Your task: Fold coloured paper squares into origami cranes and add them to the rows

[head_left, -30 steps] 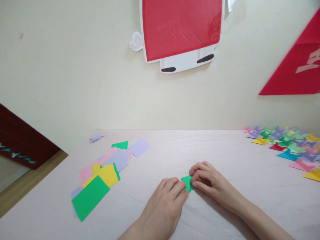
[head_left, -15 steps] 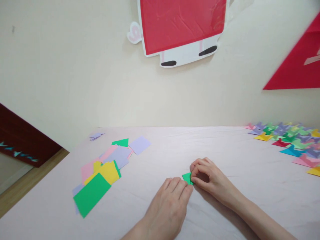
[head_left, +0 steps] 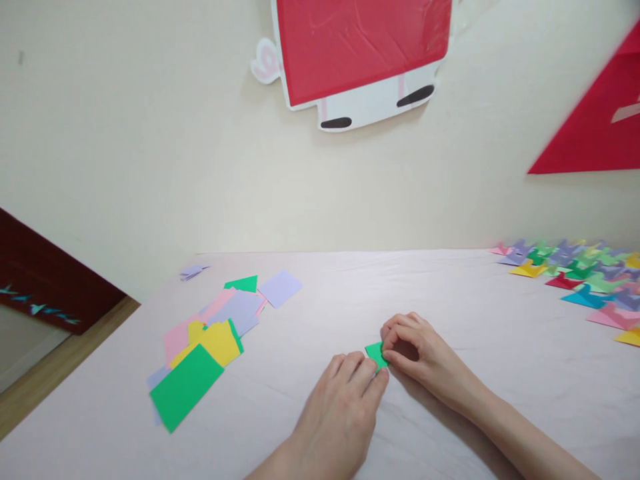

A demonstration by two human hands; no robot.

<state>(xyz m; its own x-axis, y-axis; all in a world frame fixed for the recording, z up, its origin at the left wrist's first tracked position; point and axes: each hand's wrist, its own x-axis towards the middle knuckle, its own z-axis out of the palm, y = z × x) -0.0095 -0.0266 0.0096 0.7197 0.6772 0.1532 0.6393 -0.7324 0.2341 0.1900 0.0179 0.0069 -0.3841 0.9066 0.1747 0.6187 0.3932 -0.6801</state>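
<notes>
A small green folded paper point(head_left: 375, 355) lies on the pale cloth-covered table, its middle showing between my two hands. My right hand point(head_left: 413, 347) pinches its right edge, thumb and index finger curled into a ring. From the near side, my left hand point(head_left: 345, 407) holds the lower edge with bent fingertips, palm down. Fingers cover part of the paper, so its full shape is hidden.
Loose sheets lie to the left: a green rectangle point(head_left: 187, 388), yellow paper point(head_left: 220, 343), pink and lilac pieces. Several colourful folded paper shapes point(head_left: 587, 297) stand in rows at the far right. The wall point(head_left: 350, 193) borders the table's back.
The left fingers have shifted very slightly along the green paper, and a bit more of it shows. The right hand keeps its pinch; the whole view has moved a little.
</notes>
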